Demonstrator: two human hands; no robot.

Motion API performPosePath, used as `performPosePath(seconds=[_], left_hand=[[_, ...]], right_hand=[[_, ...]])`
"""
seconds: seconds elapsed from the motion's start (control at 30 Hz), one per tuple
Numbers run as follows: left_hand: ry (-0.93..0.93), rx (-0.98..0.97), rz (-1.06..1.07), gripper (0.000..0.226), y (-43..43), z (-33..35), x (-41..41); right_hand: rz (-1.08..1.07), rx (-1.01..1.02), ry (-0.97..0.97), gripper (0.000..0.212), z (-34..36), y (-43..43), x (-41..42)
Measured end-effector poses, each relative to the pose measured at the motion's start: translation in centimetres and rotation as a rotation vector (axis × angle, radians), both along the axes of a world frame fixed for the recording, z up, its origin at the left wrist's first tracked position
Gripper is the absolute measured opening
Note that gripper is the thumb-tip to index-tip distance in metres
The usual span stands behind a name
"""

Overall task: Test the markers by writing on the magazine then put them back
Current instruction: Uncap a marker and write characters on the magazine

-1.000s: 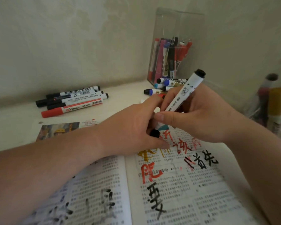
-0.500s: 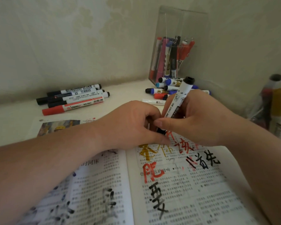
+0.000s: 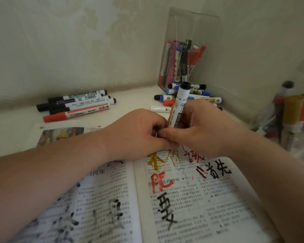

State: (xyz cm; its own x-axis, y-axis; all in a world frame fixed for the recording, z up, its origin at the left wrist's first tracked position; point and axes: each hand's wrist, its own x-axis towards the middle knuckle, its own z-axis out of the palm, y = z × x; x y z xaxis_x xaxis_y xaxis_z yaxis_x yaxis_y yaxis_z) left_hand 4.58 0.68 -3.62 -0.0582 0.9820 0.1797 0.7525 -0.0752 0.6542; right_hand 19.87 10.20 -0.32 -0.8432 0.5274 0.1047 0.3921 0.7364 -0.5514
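Observation:
My right hand grips a white marker almost upright, its black end pointing up. My left hand meets it with curled fingers that pinch the marker's lower end, where the black cap sat a moment ago; that end is hidden between the two hands. Both hands hover over the top of the open magazine, whose pages carry black, red and orange handwritten characters. Behind the hands stands a clear plastic box with several markers upright in it, and a loose pile of markers lies at its foot.
Several capped markers, black ones and a red one, lie in a row on the desk at the back left. At the right edge is a blurred clear holder with more pens. Walls close off the desk at the back and right.
The marker has swung from a slant to nearly upright and moved lower. The black cap seen at my left fingers has vanished between the hands as they closed together.

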Motion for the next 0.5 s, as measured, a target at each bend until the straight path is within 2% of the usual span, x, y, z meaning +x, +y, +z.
performPosePath(seconds=[0.1,0.23,0.27,0.37,0.43,0.5], left_hand=[[-0.002,0.049,0.018,0.027,0.1,-0.3,-0.1],[-0.03,0.084,0.086,0.025,0.0,-0.4,-0.3],[-0.001,0.09,0.084,0.025,-0.1,-0.4,-0.2],[0.117,0.124,0.083,0.025,0.0,-0.5,-0.2],[0.168,0.137,0.102,0.027,0.1,-0.5,-0.7],[0.323,0.084,0.107,0.031,0.2,-0.2,-1.4]], right_hand=[[-0.061,-0.019,0.127,0.037,-1.0,0.4,0.2],[-0.121,-0.256,0.687,0.026,-0.9,1.1,-0.1],[-0.13,-0.273,0.776,0.028,-0.7,1.2,0.0],[-0.152,-0.245,0.821,0.037,-0.6,1.3,0.1],[-0.23,-0.23,0.819,0.026,-0.5,1.3,0.0],[-0.334,-0.246,0.855,0.015,-0.5,1.7,0.0]])
